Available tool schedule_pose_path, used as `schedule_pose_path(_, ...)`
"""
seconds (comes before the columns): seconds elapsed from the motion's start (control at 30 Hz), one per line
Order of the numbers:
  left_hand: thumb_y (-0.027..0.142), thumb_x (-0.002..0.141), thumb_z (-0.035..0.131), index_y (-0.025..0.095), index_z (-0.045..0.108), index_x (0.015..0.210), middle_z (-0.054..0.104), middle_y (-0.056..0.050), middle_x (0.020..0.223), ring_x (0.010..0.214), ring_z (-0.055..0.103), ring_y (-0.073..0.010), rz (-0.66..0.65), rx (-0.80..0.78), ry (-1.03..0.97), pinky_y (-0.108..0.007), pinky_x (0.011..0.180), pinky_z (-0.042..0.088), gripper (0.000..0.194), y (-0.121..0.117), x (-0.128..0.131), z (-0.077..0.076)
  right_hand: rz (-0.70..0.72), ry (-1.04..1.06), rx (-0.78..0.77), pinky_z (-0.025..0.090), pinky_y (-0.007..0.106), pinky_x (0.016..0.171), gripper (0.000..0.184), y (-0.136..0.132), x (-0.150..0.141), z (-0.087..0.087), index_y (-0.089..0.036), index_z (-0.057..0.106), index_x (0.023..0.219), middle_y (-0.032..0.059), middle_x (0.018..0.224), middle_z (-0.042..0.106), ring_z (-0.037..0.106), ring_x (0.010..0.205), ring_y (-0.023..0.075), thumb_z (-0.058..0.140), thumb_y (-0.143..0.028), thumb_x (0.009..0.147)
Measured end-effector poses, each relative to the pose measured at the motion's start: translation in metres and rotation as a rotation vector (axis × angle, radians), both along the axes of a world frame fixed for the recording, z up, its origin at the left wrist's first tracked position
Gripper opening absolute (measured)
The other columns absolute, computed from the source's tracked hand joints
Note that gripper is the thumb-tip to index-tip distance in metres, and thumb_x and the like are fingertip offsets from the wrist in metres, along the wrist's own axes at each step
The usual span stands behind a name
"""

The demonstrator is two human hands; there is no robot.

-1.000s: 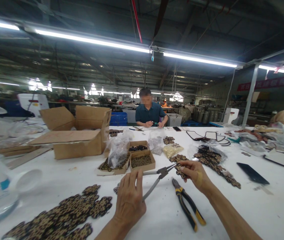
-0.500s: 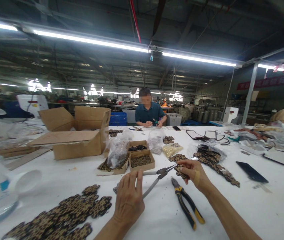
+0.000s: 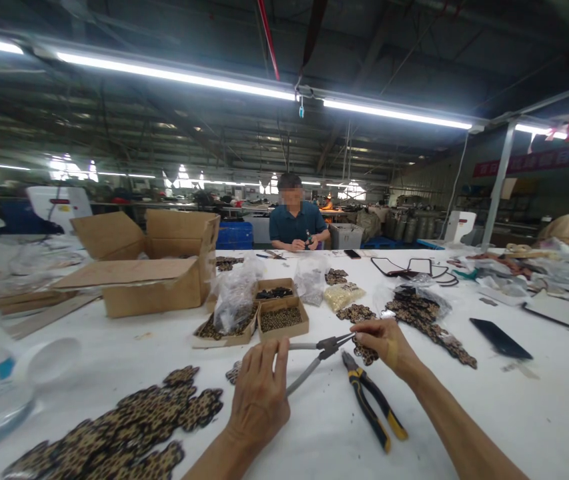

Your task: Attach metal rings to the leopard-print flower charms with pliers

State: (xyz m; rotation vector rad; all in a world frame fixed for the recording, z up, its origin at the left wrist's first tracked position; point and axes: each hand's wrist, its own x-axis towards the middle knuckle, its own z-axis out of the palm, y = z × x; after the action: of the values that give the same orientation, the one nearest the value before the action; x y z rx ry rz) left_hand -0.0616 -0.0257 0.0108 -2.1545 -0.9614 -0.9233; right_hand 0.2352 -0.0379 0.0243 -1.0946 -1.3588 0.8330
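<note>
White counter [image 3: 524,413] ahead: my left fingers [image 3: 281,360] clamp grey-handled pliers [image 3: 328,345], right fingers [image 3: 370,326] pinched together at the tips, leopard-print piece [image 3: 365,353] just beneath. Best keep those tips steady.

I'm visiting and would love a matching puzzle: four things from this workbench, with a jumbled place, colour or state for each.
1. Grey-handled thin-nosed pliers
2. Black-and-yellow combination pliers
3. Cardboard box
4. Small plastic bag beyond the right hand

A. Flaps open
B. In the left hand
C. Pale yellow contents
D. Lying on the table, handles spread

Pairs: 1-B, 2-D, 3-A, 4-C
</note>
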Motion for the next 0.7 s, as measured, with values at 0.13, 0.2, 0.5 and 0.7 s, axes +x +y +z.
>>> schedule_pose_path(0.13, 0.000, 0.062, 0.053, 0.007, 0.041, 0.142, 0.053, -0.022, 0.124, 0.114, 0.050, -0.0367, -0.026, -0.008, 0.024, -0.054, 0.099, 0.043, 0.082, -0.001, 0.000, 0.006, -0.005, -0.018, -0.014, 0.042, 0.025, 0.051, 0.037, -0.002, 0.002, 0.002, -0.009, 0.078, 0.092, 0.0070, 0.068, 0.069, 0.057, 0.058, 0.0142, 0.076, -0.040, 0.072)
schedule_pose_path(0.2, -0.002, 0.064, 0.052, 0.009, 0.038, 0.145, 0.051, -0.022, 0.126, 0.116, 0.049, -0.0366, -0.025, -0.032, 0.043, -0.055, 0.100, 0.043, 0.083, -0.003, 0.001, 0.013, -0.003, -0.010, -0.041, 0.042, 0.026, 0.052, 0.036, -0.002, 0.003, 0.002, -0.009, 0.078, 0.091, 0.0074, 0.068, 0.069, 0.057, 0.058, 0.0145, 0.078, -0.039, 0.071)
schedule_pose_path(0.5, -0.013, 0.063, 0.044, 0.017, 0.065, 0.098, 0.041, -0.016, 0.137, 0.140, 0.029, -0.0367, -0.090, -0.133, 0.036, -0.053, 0.103, 0.047, 0.050, -0.009, 0.008, 0.023, 0.003, 0.101, -0.110, 0.043, 0.027, 0.053, 0.032, 0.006, 0.010, -0.011, -0.007, 0.079, 0.085, 0.0098, 0.067, 0.071, 0.061, 0.058, 0.0165, 0.081, -0.032, 0.064)
schedule_pose_path(0.7, -0.012, 0.065, 0.045, 0.010, 0.063, 0.076, 0.031, -0.020, 0.151, 0.148, 0.010, -0.0422, -0.041, -0.120, 0.084, -0.059, 0.112, 0.038, 0.031, -0.009, 0.013, 0.020, 0.004, 0.135, -0.159, 0.043, 0.027, 0.050, 0.031, 0.008, 0.008, -0.013, -0.006, 0.079, 0.083, 0.0090, 0.061, 0.069, 0.059, 0.053, 0.0160, 0.080, -0.028, 0.062)
